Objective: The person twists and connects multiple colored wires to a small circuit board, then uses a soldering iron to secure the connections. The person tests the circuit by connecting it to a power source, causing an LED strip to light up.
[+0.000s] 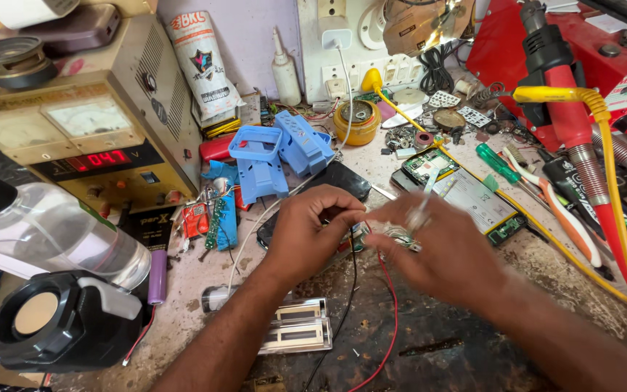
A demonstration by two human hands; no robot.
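I pinch the small part (390, 234) between the fingers of my left hand (312, 231) and right hand (440, 250), clamped on it just above the bench (205, 312) middle, so its red wire (390, 319) and black wire (344, 305) hang free toward the near edge.

Single head cam, looks steeply down and forward over cluttered bench (205, 305); close range, forearms enter from bottom edge; no second view.

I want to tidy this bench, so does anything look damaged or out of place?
Yes. An opened phone lies with its circuit board bare, right of both hands. A clear bottle lies on its side at the left.
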